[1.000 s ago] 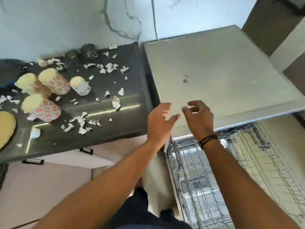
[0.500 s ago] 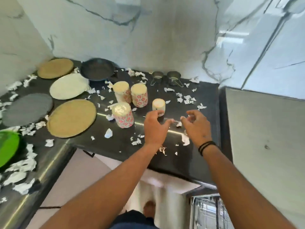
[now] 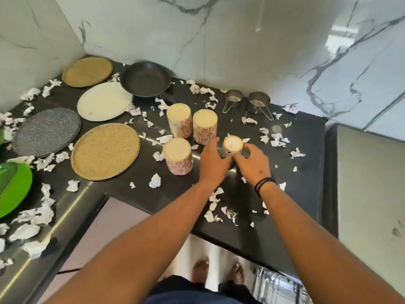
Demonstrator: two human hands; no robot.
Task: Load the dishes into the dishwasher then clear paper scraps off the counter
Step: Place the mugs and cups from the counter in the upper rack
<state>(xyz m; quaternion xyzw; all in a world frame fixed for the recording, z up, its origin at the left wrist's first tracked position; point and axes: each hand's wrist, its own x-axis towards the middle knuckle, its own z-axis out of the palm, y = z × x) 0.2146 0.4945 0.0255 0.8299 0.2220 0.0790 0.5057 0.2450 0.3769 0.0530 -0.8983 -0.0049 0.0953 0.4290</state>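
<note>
Closing in on the small cup [image 3: 232,147], both hands have come forward from where they hovered over the counter's front half a moment ago — a second back they were still above the dishwasher's top. Now the left hand [image 3: 212,163] sits just left of the small upturned cup, fingers straight and relaxed, holding nothing; whether it touches the cup's side I cannot tell. The right hand [image 3: 252,163] curls its fingers round the cup's right side, and looks to be taking hold of it.

That shift means the dish-loading step is starting with this cup, though it stands on the black counter [image 3: 302,172] and is not yet lifted. Three floral mugs [image 3: 178,155] stand upside down just to its left, with two steel measuring cups [image 3: 246,102] behind. Further left lie the woven plates [image 3: 105,151], a white plate [image 3: 104,101], a speckled grey plate [image 3: 46,131], a frying pan [image 3: 145,79] and a green plate [image 3: 13,187]. Paper scraps [image 3: 154,181] litter the whole surface — untouched so far. The dishwasher rack [image 3: 282,286] shows at the lower right, below the counter edge.
</note>
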